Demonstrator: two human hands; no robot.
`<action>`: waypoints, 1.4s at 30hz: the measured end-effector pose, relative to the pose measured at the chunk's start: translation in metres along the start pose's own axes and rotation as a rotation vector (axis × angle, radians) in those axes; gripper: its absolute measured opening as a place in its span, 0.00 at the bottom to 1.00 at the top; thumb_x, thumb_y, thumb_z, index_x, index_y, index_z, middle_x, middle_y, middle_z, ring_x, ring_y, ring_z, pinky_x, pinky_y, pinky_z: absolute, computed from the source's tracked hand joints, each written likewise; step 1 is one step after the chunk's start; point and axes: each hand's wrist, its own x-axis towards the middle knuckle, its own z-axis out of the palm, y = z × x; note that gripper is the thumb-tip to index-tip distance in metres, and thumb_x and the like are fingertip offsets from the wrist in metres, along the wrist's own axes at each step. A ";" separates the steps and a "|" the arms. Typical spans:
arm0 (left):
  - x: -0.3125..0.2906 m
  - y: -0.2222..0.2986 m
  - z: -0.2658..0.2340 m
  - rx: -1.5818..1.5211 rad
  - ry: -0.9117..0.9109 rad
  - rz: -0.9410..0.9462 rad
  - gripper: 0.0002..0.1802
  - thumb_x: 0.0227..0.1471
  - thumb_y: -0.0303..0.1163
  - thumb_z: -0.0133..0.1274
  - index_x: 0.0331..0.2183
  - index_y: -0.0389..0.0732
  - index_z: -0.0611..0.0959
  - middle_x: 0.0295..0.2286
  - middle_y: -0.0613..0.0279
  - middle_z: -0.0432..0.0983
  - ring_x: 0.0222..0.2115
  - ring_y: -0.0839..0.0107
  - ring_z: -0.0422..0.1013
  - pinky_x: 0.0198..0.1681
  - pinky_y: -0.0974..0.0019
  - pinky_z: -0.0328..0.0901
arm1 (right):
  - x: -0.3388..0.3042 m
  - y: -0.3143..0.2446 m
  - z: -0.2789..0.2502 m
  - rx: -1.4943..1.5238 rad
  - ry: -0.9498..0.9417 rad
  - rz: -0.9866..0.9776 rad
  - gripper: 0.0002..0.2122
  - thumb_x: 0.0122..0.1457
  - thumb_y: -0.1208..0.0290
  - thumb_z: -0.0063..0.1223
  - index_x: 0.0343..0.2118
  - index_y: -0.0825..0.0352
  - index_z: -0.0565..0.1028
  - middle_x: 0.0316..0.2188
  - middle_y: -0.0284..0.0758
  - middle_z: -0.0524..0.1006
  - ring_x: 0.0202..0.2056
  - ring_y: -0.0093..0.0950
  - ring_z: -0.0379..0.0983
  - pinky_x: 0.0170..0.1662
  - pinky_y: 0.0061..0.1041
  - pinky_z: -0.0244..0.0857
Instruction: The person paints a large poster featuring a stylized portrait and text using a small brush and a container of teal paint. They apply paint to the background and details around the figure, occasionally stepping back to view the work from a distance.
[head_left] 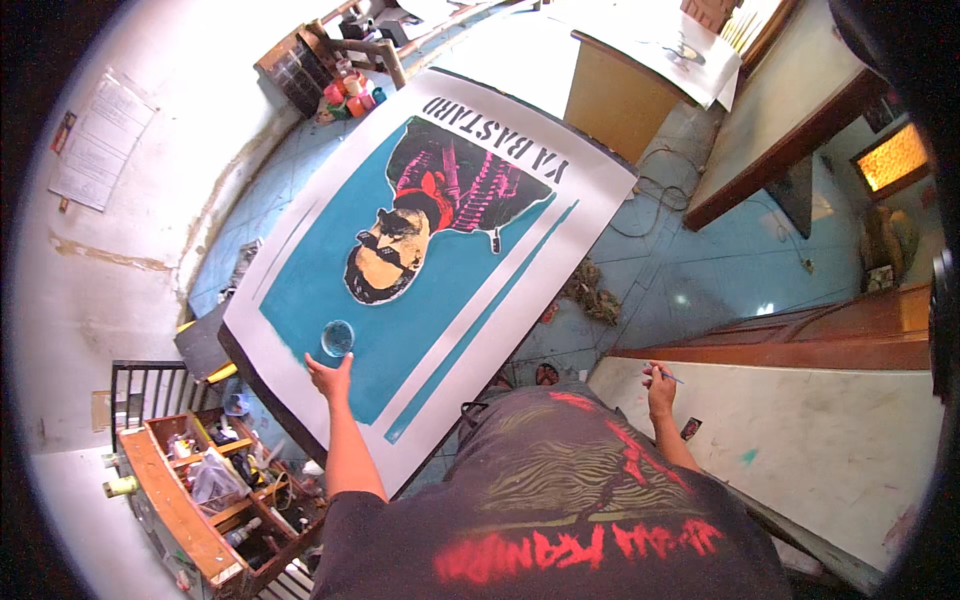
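Note:
A large painted poster (290,300) on white sheet lies in front of me, its top turned away. It bears a teal ground, a portrait head, a dark and pink torso and black stencilled letters. My left hand (330,376) is closed around a small round clear cup (338,338), held over the poster's teal part; teal shows through it. Off to the right, away from the poster, my right hand (660,394) grips a thin paintbrush (676,379) above a pale smudged board (800,440).
A wooden compartment shelf (150,470) full of bottles and bags stands at the lower left. Paint containers (350,95) sit on the blue tiled floor (680,270) near the wall. A wooden-edged table (780,140) is at the right, and a cable (655,205) lies beyond the poster.

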 end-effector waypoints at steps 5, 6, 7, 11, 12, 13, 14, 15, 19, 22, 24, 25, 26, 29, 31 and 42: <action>0.016 0.012 0.012 0.041 -0.020 0.007 0.66 0.30 0.56 0.70 0.63 0.44 0.50 0.57 0.44 0.58 0.56 0.44 0.59 0.56 0.46 0.58 | -0.016 -0.007 -0.001 -0.016 0.042 -0.003 0.10 0.66 0.71 0.41 0.44 0.67 0.74 0.31 0.35 0.77 0.24 0.20 0.70 0.28 0.19 0.66; 0.016 0.009 0.012 0.076 -0.016 -0.014 0.66 0.29 0.56 0.70 0.63 0.43 0.50 0.57 0.44 0.58 0.56 0.45 0.59 0.56 0.46 0.58 | -0.020 -0.011 0.004 -0.018 0.020 0.019 0.10 0.65 0.71 0.41 0.43 0.67 0.74 0.32 0.34 0.77 0.25 0.19 0.70 0.29 0.19 0.66; 0.011 0.018 0.013 0.104 -0.027 -0.027 0.67 0.29 0.56 0.70 0.63 0.43 0.50 0.57 0.44 0.58 0.56 0.45 0.59 0.56 0.46 0.58 | -0.025 -0.014 0.002 -0.025 0.015 0.040 0.10 0.65 0.70 0.42 0.43 0.67 0.74 0.32 0.34 0.77 0.26 0.19 0.71 0.29 0.18 0.66; 0.009 0.026 0.014 0.119 -0.063 -0.072 0.66 0.29 0.56 0.70 0.63 0.43 0.51 0.56 0.44 0.59 0.56 0.46 0.58 0.56 0.46 0.57 | -0.034 -0.015 0.007 -0.013 0.022 0.053 0.10 0.65 0.69 0.42 0.43 0.66 0.74 0.32 0.32 0.77 0.25 0.18 0.69 0.29 0.16 0.63; 0.009 0.027 0.016 0.117 -0.052 -0.059 0.66 0.29 0.56 0.70 0.62 0.42 0.52 0.56 0.44 0.59 0.56 0.46 0.59 0.57 0.46 0.56 | -0.035 -0.016 0.007 -0.032 0.017 0.058 0.10 0.65 0.70 0.42 0.44 0.67 0.74 0.32 0.34 0.77 0.25 0.19 0.70 0.29 0.18 0.64; 0.008 0.027 0.018 0.115 -0.042 -0.049 0.66 0.30 0.56 0.70 0.62 0.42 0.52 0.56 0.44 0.59 0.56 0.46 0.59 0.57 0.46 0.56 | -0.036 -0.017 0.007 -0.054 0.011 0.063 0.11 0.65 0.70 0.42 0.44 0.68 0.74 0.32 0.35 0.77 0.26 0.20 0.70 0.29 0.19 0.66; 0.008 0.027 0.020 0.112 -0.032 -0.039 0.65 0.30 0.56 0.70 0.62 0.42 0.52 0.56 0.45 0.59 0.56 0.46 0.59 0.57 0.46 0.56 | -0.038 -0.023 0.006 -0.076 0.005 0.067 0.11 0.65 0.71 0.42 0.44 0.69 0.73 0.32 0.37 0.77 0.26 0.21 0.71 0.29 0.20 0.67; 0.010 0.027 0.021 0.114 -0.031 -0.049 0.64 0.31 0.54 0.70 0.62 0.41 0.52 0.56 0.45 0.60 0.57 0.47 0.58 0.58 0.46 0.55 | -0.035 -0.020 0.007 -0.045 -0.004 0.035 0.11 0.65 0.71 0.42 0.44 0.69 0.73 0.33 0.38 0.77 0.28 0.22 0.72 0.30 0.20 0.67; 0.012 0.024 0.025 0.075 0.005 0.030 0.63 0.33 0.52 0.69 0.62 0.41 0.52 0.56 0.45 0.61 0.56 0.47 0.59 0.58 0.47 0.55 | -0.031 -0.044 0.014 -0.104 -0.027 0.030 0.11 0.65 0.70 0.42 0.44 0.67 0.74 0.33 0.36 0.77 0.28 0.21 0.71 0.30 0.19 0.66; 0.012 0.026 0.034 0.066 0.046 0.087 0.62 0.34 0.51 0.69 0.62 0.40 0.52 0.56 0.44 0.61 0.55 0.47 0.60 0.58 0.47 0.55 | -0.015 -0.044 0.012 -0.129 -0.018 -0.035 0.11 0.65 0.67 0.43 0.44 0.64 0.74 0.33 0.33 0.77 0.25 0.18 0.69 0.31 0.17 0.63; 0.014 0.028 0.034 0.040 0.038 0.087 0.62 0.34 0.51 0.69 0.62 0.40 0.52 0.56 0.43 0.62 0.54 0.46 0.62 0.57 0.46 0.55 | -0.010 -0.051 0.017 -0.094 -0.014 -0.016 0.11 0.65 0.67 0.43 0.44 0.64 0.74 0.33 0.32 0.78 0.25 0.17 0.69 0.31 0.17 0.64; 0.016 0.028 0.036 0.054 0.046 0.075 0.62 0.34 0.51 0.69 0.62 0.40 0.52 0.56 0.43 0.62 0.53 0.45 0.62 0.57 0.46 0.56 | -0.008 -0.056 0.021 -0.086 -0.029 -0.016 0.11 0.66 0.67 0.43 0.44 0.64 0.74 0.33 0.32 0.78 0.25 0.17 0.69 0.31 0.17 0.64; 0.017 0.028 0.036 0.069 0.055 0.063 0.62 0.34 0.51 0.69 0.62 0.39 0.52 0.55 0.43 0.63 0.53 0.45 0.63 0.56 0.46 0.56 | -0.005 -0.061 0.024 -0.077 -0.043 -0.016 0.10 0.66 0.67 0.43 0.44 0.64 0.74 0.33 0.32 0.78 0.25 0.17 0.69 0.31 0.17 0.64; 0.017 0.035 0.037 0.101 0.046 0.002 0.62 0.33 0.51 0.69 0.62 0.40 0.51 0.54 0.43 0.64 0.51 0.44 0.64 0.54 0.45 0.58 | 0.006 -0.075 0.027 -0.068 -0.050 0.004 0.11 0.66 0.69 0.42 0.43 0.67 0.74 0.33 0.34 0.78 0.28 0.19 0.70 0.32 0.19 0.66; 0.017 0.044 0.038 0.120 0.095 -0.018 0.63 0.33 0.50 0.69 0.62 0.40 0.50 0.52 0.44 0.66 0.51 0.44 0.64 0.53 0.45 0.59 | 0.019 -0.077 0.024 -0.064 -0.045 0.018 0.11 0.66 0.70 0.42 0.43 0.68 0.75 0.33 0.34 0.78 0.29 0.20 0.71 0.33 0.20 0.67; -0.037 0.231 0.057 -0.191 0.110 0.405 0.62 0.33 0.48 0.71 0.62 0.37 0.52 0.52 0.43 0.64 0.53 0.45 0.60 0.56 0.46 0.54 | 0.166 -0.054 -0.012 -0.035 0.053 0.056 0.10 0.66 0.68 0.44 0.43 0.66 0.76 0.33 0.32 0.78 0.27 0.17 0.69 0.28 0.17 0.65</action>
